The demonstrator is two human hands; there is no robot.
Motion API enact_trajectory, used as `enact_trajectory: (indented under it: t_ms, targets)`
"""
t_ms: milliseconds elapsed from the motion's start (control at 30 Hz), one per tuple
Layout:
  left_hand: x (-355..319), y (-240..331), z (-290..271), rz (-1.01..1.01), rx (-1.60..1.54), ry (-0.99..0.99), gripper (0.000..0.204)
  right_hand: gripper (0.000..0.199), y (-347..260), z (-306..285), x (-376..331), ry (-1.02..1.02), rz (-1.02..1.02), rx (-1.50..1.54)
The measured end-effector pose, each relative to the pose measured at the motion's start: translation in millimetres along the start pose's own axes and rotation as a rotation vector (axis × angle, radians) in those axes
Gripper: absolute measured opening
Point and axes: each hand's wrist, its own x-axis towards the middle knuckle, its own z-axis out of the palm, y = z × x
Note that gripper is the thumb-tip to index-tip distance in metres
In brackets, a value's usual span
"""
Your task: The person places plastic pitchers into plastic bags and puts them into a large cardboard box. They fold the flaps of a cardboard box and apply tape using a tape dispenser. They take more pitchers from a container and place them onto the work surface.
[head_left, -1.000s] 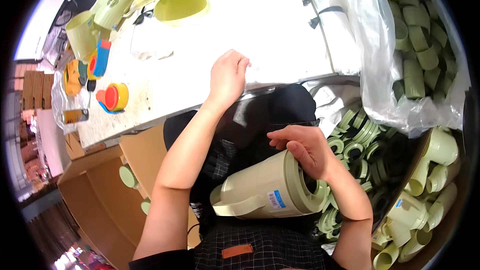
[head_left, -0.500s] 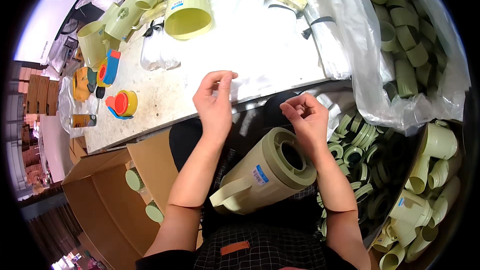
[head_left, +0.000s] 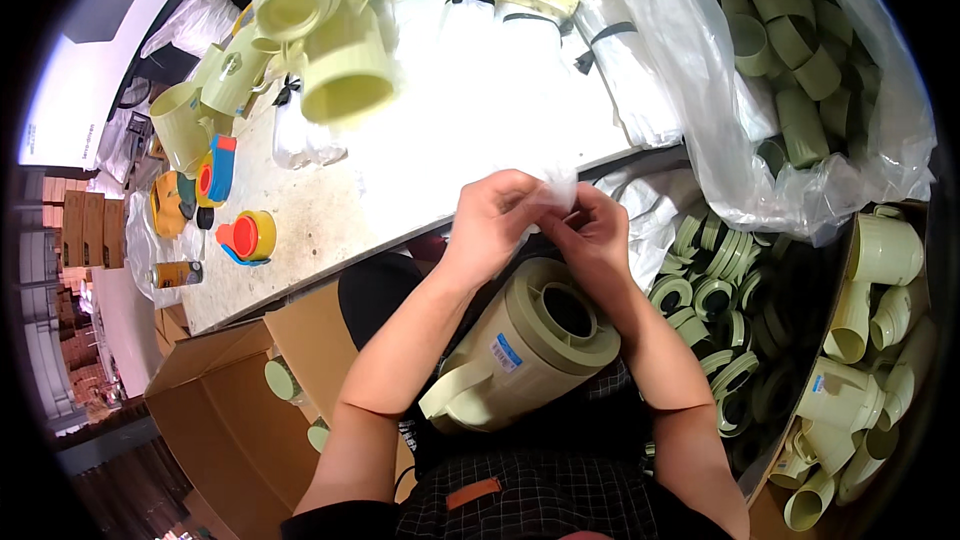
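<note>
My left hand [head_left: 495, 223] and my right hand [head_left: 592, 236] meet above my lap, fingers pinched together. Between their fingertips is a thin, translucent piece of plastic film [head_left: 556, 190], partly lost against the bright table. Below the hands, a pale green plastic jug body [head_left: 515, 340] lies tilted across my lap, with its handle toward the lower left and a blue-and-white label on its side. A ringed collar with a dark round hole faces up and to the right. Neither hand touches the jug.
The white table [head_left: 300, 260] carries pale green jug parts, white bundles [head_left: 520, 60] tied with black, and tape dispensers [head_left: 248, 237]. An open cardboard box [head_left: 215, 410] stands at left. To the right are green rings [head_left: 712, 300], a boxful of jug bodies [head_left: 845, 390] and a plastic-lined container of green sleeves [head_left: 800, 40].
My hands, apart before, have come together, and plastic film now shows between the fingertips. On the table, a pale green part now hangs closer in front of the large jug body.
</note>
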Motion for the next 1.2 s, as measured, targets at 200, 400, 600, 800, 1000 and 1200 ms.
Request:
enact_trajectory:
  t_ms: [200,400,600,800,1000,1200]
  targets:
    - [-37,15,-13,0.035,-0.279,0.019,0.013,0.022,0,-8,-11,0.048,0.053,0.072]
    - [-57,29,-42,0.089,-0.797,-0.302,0.014,0.024,59,-55,-4,0.314,-0.197,0.173]
    - [-53,-4,-55,-0.077,0.180,0.150,0.031,0.023,53,-37,-58,0.562,0.027,0.381]
    - [-195,56,-37,0.552,0.873,0.103,0.086,0.036,59,11,-156,0.136,-0.610,-0.423]
    - [-319,-47,-65,0.212,1.210,0.574,0.061,0.080,53,56,-190,-0.743,0.125,-0.104]
    - [-445,-16,-110,-0.047,1.263,1.253,0.024,0.082,-26,173,-179,-1.359,-0.081,-0.237]
